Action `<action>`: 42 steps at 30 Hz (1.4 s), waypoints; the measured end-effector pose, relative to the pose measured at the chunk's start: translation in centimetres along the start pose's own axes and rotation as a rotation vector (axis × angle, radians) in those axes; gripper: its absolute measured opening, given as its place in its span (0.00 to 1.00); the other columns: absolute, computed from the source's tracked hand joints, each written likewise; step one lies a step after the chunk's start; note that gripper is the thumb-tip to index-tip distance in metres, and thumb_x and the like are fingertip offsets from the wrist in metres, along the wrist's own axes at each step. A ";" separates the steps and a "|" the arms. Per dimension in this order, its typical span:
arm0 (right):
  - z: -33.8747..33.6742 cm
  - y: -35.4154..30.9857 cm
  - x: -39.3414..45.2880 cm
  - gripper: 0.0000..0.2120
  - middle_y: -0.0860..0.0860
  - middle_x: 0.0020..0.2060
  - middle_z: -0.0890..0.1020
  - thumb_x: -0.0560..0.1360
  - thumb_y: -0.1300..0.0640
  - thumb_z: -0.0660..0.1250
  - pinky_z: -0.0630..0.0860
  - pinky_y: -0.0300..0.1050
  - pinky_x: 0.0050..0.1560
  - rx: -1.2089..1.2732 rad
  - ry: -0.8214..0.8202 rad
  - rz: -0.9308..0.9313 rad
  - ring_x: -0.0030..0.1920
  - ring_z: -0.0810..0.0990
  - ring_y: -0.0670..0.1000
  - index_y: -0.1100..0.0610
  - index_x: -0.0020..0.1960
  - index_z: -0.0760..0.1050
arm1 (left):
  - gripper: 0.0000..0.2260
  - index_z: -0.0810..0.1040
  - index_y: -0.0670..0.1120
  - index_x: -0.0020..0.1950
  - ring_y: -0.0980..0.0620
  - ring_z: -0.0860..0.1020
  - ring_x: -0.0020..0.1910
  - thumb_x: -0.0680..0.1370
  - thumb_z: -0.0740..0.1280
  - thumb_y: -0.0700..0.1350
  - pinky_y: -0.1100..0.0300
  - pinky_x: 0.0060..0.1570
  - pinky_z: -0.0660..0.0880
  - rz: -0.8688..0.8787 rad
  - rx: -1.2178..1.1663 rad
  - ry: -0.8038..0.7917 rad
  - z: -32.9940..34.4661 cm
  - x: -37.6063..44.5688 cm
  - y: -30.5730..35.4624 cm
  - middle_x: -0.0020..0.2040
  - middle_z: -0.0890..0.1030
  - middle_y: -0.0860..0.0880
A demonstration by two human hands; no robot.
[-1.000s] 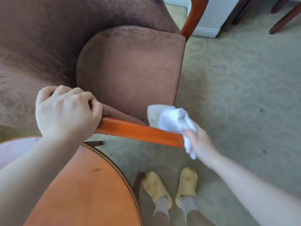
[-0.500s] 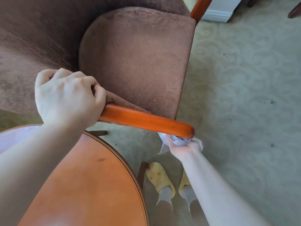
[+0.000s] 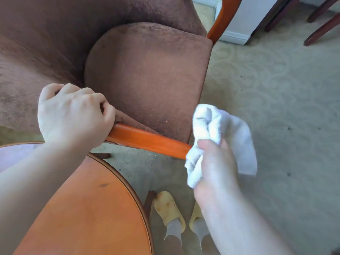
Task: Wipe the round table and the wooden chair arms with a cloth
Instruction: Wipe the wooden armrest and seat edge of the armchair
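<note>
An orange wooden chair arm (image 3: pixel 147 140) runs from centre left toward the right, in front of the brown upholstered seat (image 3: pixel 147 76). My left hand (image 3: pixel 73 115) is closed around the arm's rear part. My right hand (image 3: pixel 215 162) holds a bunched white cloth (image 3: pixel 217 129) over the arm's front end, which the cloth hides. The round wooden table (image 3: pixel 88 214) fills the lower left under my left forearm. The chair's far wooden arm (image 3: pixel 222 19) rises at the top.
Pale patterned carpet (image 3: pixel 276 107) spreads to the right. My feet in yellow slippers (image 3: pixel 169 208) stand below the chair arm, beside the table's edge. Dark wooden furniture legs (image 3: pixel 320 24) and a white baseboard (image 3: pixel 233 37) stand at the top right.
My right hand came up from under the arm's front end and now holds the cloth over that end. My left hand kept its grip on the arm.
</note>
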State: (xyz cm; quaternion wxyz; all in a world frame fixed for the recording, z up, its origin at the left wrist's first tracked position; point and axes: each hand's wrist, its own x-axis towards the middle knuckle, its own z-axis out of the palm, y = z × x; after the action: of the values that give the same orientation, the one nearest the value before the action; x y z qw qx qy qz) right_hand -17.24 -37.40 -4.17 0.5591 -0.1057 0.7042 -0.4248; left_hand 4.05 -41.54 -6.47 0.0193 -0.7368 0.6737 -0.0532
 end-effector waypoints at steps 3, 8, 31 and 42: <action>4.1 4.1 -0.1 0.21 0.48 0.57 0.78 0.77 0.59 0.60 0.68 0.52 0.64 -0.848 -0.065 -0.520 0.61 0.74 0.52 0.43 0.67 0.71 | 0.21 0.81 0.49 0.39 0.43 0.76 0.48 0.77 0.49 0.52 0.46 0.57 0.70 -0.003 -0.021 -0.047 0.6 0.2 -0.3 0.42 0.82 0.48; 3.1 6.4 0.1 0.23 0.50 0.56 0.76 0.73 0.60 0.58 0.67 0.52 0.66 -1.013 -0.177 -0.906 0.57 0.73 0.53 0.45 0.66 0.72 | 0.25 0.80 0.48 0.42 0.42 0.75 0.49 0.78 0.46 0.55 0.44 0.55 0.71 -0.001 -0.036 -0.064 1.5 0.4 -0.4 0.44 0.81 0.47; 8.6 6.6 22.6 0.23 0.52 0.74 0.62 0.76 0.63 0.58 0.70 0.51 0.60 -1.562 -0.722 -1.029 0.68 0.64 0.57 0.44 0.66 0.72 | 0.21 0.82 0.47 0.34 0.46 0.81 0.45 0.79 0.54 0.47 0.52 0.53 0.70 0.023 0.033 -0.203 1.2 -0.4 5.6 0.38 0.83 0.50; -0.2 -4.2 32.0 0.16 0.44 0.61 0.77 0.74 0.60 0.59 0.66 0.41 0.44 -1.401 -0.231 -0.846 0.59 0.75 0.52 0.45 0.51 0.80 | 0.19 0.79 0.50 0.40 0.48 0.79 0.46 0.77 0.50 0.51 0.49 0.59 0.65 -0.199 0.142 -0.454 2.6 2.1 9.1 0.42 0.82 0.51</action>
State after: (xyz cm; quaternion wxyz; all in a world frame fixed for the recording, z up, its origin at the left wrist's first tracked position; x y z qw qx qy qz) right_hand -30.10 -59.83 -23.52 0.2253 -0.7289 0.6447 -0.0484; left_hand -4.52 -44.58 -9.82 0.2163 -0.7893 0.5709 0.0649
